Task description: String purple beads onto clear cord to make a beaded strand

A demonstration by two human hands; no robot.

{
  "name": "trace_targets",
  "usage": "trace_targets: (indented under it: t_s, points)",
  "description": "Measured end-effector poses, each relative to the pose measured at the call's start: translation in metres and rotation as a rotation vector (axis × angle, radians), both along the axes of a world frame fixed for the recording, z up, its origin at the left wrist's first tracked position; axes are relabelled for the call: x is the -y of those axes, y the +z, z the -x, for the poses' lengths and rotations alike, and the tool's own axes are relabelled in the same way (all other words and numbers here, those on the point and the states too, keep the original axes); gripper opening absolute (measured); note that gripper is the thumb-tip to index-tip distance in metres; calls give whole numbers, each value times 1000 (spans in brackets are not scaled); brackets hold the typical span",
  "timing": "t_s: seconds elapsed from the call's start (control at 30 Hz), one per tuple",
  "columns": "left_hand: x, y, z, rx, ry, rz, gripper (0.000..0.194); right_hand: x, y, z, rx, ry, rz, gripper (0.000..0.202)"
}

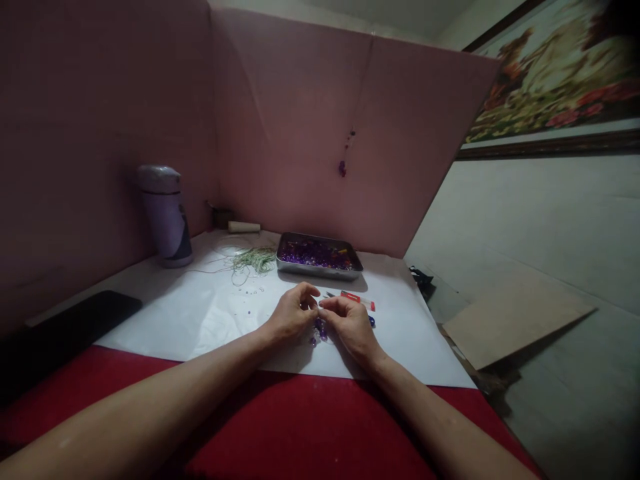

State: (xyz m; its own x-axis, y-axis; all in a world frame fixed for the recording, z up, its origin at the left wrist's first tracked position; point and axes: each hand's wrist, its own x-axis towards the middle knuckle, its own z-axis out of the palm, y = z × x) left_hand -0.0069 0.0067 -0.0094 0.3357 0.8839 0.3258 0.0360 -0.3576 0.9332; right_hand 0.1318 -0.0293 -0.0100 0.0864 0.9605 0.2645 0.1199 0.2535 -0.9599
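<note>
Right in the middle, two hands meet over the white paper (pixel 420 347) on the table: one left hand (pixel 293 312) and one right hand (pixel 350 327). Their fingertips are nearly touching, thumb and fingers of each drawn in; whether either is clamped on something, I cannot tell. Just under the fingertips sits one small cluster of purple beads (pixel 321 328), too fine to count singly. Its long axis runs from the fingertips toward the person, with the lower end leaning slightly left.

Beyond are one metal tray (pixel 320 269) of mostly purple beads, its long side running left to right, and one tangle of pale green thread (pixel 255 260) beside it. One red packet (pixel 357 300) lies just past the right hand. One lilac bottle (pixel 165 217) stands farther left, and one beaded strand (pixel 343 168) hangs before the pink wall (pixel 300 133).
</note>
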Motion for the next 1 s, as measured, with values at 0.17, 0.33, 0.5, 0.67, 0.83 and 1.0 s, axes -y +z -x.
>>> trace_targets:
  t_s: [0.17, 0.33, 0.5, 0.67, 0.83, 1.0]
  points:
    - [1, 1, 0, -10, 18, -9, 24, 0, 0, 0, 69, -14, -22, 11]
    - [2, 4, 0, -35, 39, -15, 14, 1, 1, -2, 181, -30, -78, 11]
    - [4, 9, 2, 12, 6, 92, 12, -1, -1, -2, 186, -33, -75, 13]
    - [6, 12, 2, 38, 9, 136, 9, -2, -2, -3, 161, -28, -49, 14]
    - [4, 11, 2, -17, 94, 103, 6, -3, -1, -4, 131, -40, -49, 13]
    - [-1, 8, 4, -53, 181, 39, 6, -2, 2, -3, 14, -25, 32, 12]
